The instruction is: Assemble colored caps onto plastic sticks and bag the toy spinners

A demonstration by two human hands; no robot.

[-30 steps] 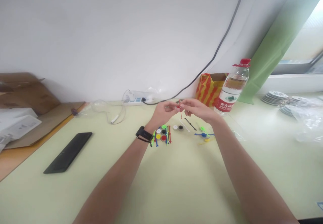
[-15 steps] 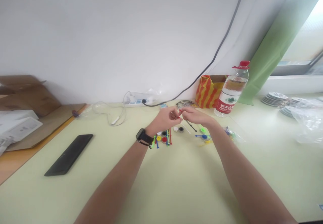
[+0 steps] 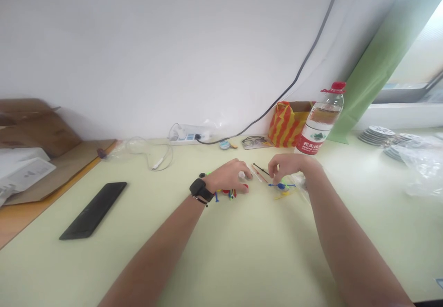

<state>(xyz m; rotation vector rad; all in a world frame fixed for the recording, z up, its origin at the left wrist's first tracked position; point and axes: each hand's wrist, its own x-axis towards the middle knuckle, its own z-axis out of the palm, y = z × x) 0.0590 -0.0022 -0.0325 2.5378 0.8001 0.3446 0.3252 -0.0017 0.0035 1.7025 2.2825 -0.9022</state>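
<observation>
My left hand (image 3: 231,176), with a black watch (image 3: 200,188) on its wrist, reaches low over the small coloured parts, thumb and forefinger apart. A pale disc (image 3: 241,175) shows between them, and a small red piece (image 3: 246,186) is by the thumb tip. Arrow-shaped sticks, a blue one (image 3: 217,197) among them, stick out beneath this hand. My right hand (image 3: 288,165) has its fingers bent down and closed; anything in them is hidden. Just under its fingertips lies a blue arrow piece (image 3: 281,186), with a yellow piece (image 3: 284,194) beside it. A black arrow stick (image 3: 261,169) and a red stick (image 3: 259,175) lie between the hands.
A large water bottle (image 3: 320,125) and a striped bag (image 3: 285,125) stand behind my right hand. A power strip (image 3: 188,137) lies by the wall. At left are a black slab (image 3: 94,210) and a cardboard box (image 3: 38,122). Stacked discs (image 3: 376,134) are at the right.
My hands were together holding a small red part and have now parted and lowered. The left is over the coloured parts, the right over the blue arrow. A red stick now lies beside the black one.
</observation>
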